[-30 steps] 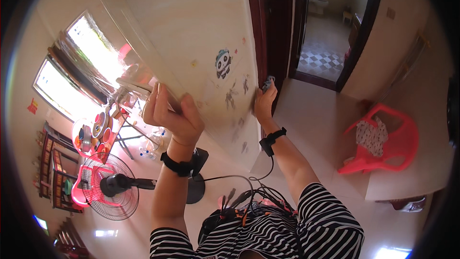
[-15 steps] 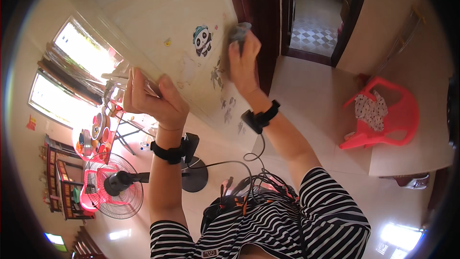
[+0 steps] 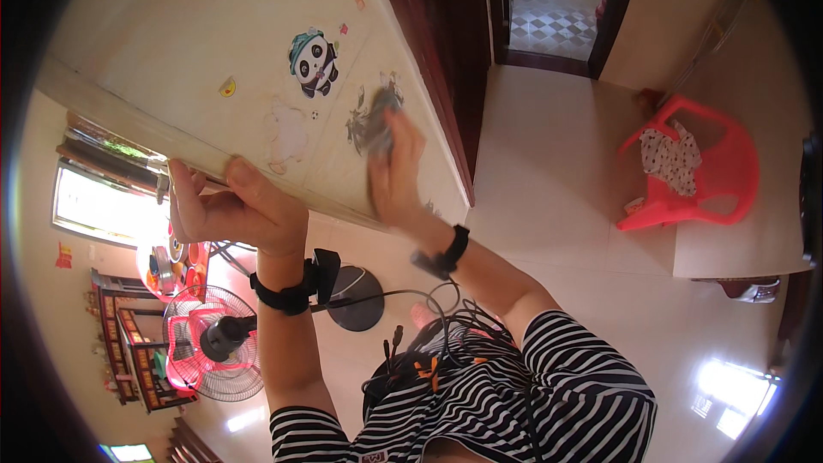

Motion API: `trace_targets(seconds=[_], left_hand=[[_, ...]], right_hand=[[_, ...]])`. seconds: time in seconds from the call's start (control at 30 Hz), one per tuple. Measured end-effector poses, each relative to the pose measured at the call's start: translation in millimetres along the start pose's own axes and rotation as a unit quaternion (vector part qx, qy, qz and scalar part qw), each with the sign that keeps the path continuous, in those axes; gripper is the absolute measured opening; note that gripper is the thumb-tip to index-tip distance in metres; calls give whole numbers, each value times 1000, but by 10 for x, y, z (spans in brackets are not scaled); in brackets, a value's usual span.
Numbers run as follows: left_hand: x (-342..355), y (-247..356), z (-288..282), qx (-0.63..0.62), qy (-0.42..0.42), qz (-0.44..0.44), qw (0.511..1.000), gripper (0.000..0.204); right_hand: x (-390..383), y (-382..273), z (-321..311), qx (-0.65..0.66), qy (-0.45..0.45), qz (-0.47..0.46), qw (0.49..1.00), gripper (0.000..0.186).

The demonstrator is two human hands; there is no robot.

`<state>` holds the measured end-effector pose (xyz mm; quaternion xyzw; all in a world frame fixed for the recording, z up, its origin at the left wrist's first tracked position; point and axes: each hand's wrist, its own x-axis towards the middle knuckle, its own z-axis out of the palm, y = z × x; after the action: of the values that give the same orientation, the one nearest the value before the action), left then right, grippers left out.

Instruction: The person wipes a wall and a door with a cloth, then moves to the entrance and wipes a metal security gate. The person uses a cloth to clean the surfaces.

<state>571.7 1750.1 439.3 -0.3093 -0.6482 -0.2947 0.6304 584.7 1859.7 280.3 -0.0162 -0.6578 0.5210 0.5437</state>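
Bright daylight, fisheye bend
The window (image 3: 107,204) at left blows out white, my right hand (image 3: 397,173) is blurred, and glare hits the floor (image 3: 727,387) lower right.

a home: panda sticker (image 3: 314,69), fan (image 3: 225,339), pink chair (image 3: 731,165)

Stickered panel (image 3: 264,60) is blocking eleven o'clock; floor (image 3: 549,180) is giving passage toward one; red chair (image 3: 729,159) is obstructing three, fan (image 3: 225,339) eight.

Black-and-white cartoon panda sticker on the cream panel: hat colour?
Hat is teal; best in head view.
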Motion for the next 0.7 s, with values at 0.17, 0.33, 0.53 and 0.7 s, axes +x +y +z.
trace_targets(seconds=[0.17,0.33,0.53,0.7], left_hand=[[15,42,22,-36,22,-17,999,56],[46,62,-21,-32,-11,-33,999,57],[54,-7,-23,-2,4,14,1000,55],[38,-21,-15,-14,3,22,1000,55]], right_hand=[[-155,696,11,-96,51,127,986,47],[-1101,1504,-208,-95,17,527,844,49],[-1274,1527,-235,20,119,673,729,53],[-210,625,-136,65,15,395,916,45]])
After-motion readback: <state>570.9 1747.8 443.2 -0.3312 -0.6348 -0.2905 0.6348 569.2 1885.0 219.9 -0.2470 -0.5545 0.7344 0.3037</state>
